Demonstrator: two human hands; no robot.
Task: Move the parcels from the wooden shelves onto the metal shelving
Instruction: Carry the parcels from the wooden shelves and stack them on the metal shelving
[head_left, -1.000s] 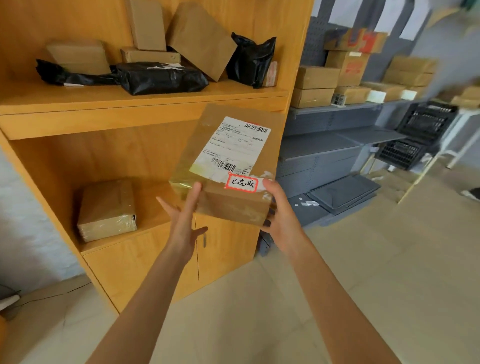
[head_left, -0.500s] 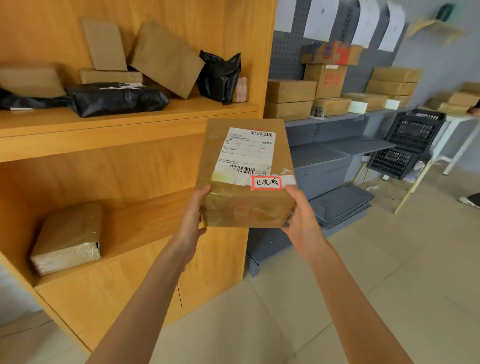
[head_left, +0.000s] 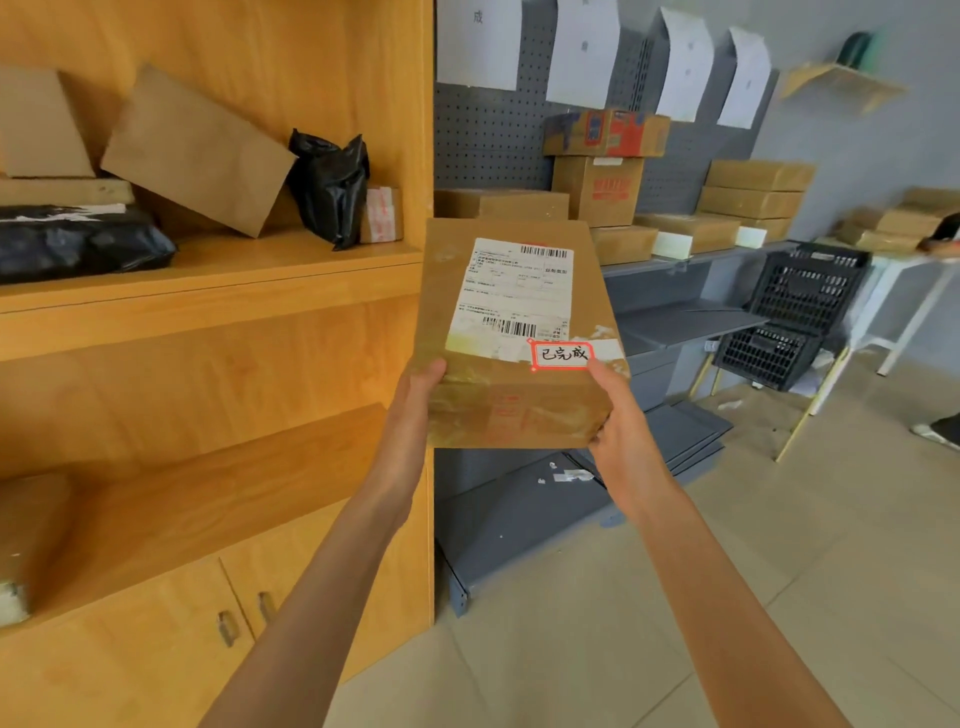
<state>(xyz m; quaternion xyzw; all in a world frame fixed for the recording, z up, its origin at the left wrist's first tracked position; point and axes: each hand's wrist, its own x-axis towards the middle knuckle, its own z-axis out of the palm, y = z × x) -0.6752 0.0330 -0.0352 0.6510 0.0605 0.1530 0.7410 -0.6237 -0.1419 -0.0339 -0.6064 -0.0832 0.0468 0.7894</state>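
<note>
**Parcel in transit between the wooden unit and the metal racks**

The step in hand looked to be the carry: a cardboard parcel (head_left: 511, 332) was held in the air just right of the wooden shelves (head_left: 218, 260), in front of the grey metal shelving (head_left: 685, 322). To do it well, I judged the box should be kept level with its label side up and carried on rightward and farther off. It should go down on a bare stretch of a metal shelf; the upper tier already carried stacked boxes (head_left: 748, 200), so the middle tier seemed the easier landing. Sliding the far edge on first and letting go only once the base rested flat would guard against a drop.

The left hand (head_left: 415, 410) gripped the parcel's near left corner, thumb on top and the other fingers hidden beneath. The right hand (head_left: 618, 415) gripped the near right corner, thumb lying by the red-bordered sticker (head_left: 562, 355) and fingers curled under the edge. Both hands were clamped on the one box, apart by its width.

More goods waited on the wooden unit: a leaning brown envelope (head_left: 197, 150) and black bags (head_left: 330, 187) on the upper shelf.
</note>
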